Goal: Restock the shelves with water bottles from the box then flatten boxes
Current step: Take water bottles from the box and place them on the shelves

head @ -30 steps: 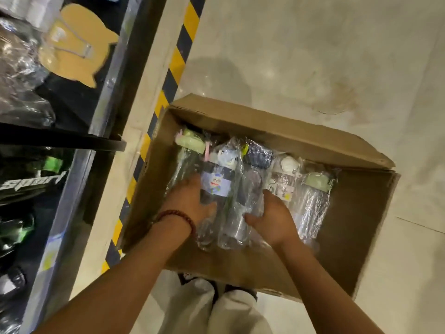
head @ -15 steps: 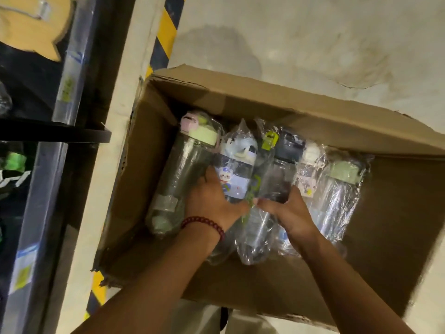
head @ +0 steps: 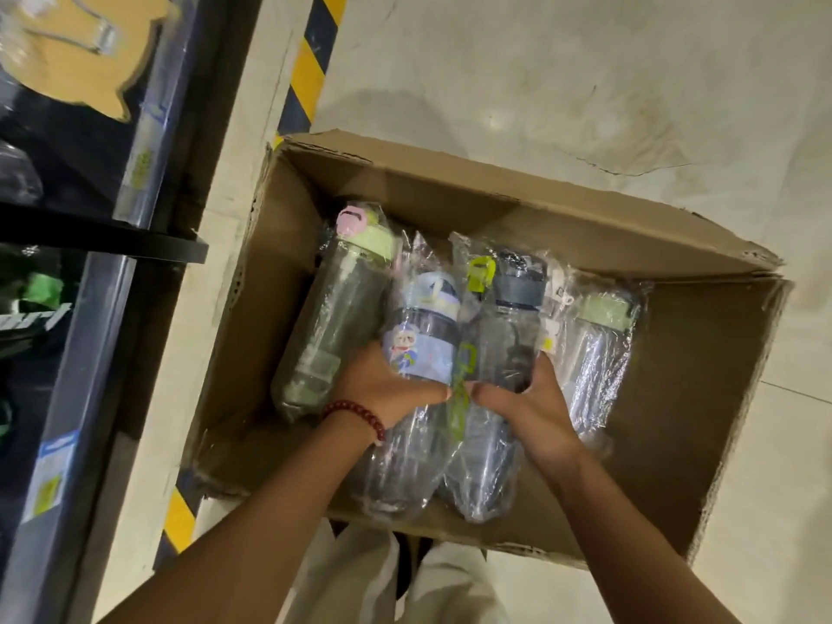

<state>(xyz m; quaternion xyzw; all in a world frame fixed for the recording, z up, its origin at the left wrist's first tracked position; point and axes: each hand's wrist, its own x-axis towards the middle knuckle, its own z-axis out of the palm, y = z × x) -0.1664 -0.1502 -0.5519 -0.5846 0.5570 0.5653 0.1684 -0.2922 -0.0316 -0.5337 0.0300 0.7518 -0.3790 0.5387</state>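
Observation:
An open cardboard box point(head: 702, 398) sits on the floor and holds several plastic-wrapped water bottles lying side by side. My left hand point(head: 382, 389), with a red bead bracelet on its wrist, grips the blue-lidded cartoon bottle point(head: 425, 335). My right hand point(head: 524, 398) grips the dark grey-capped bottle point(head: 504, 335) beside it. Both bottles are tilted up above the others. A green-lidded bottle with a pink tab point(head: 333, 317) lies at the left. Another green-lidded bottle point(head: 599, 353) lies at the right, with a white-topped one partly hidden next to it.
Black shelving point(head: 103, 245) with bottles and a yellow card stands to the left. A yellow-and-black hazard stripe point(head: 306, 78) runs along the floor between the shelves and the box. Pale concrete floor point(head: 585, 83) lies beyond the box. My light trousers point(head: 405, 583) show below.
Both hands have closed round the two middle bottles and raised them a little out of the row. The view has come closer to the box.

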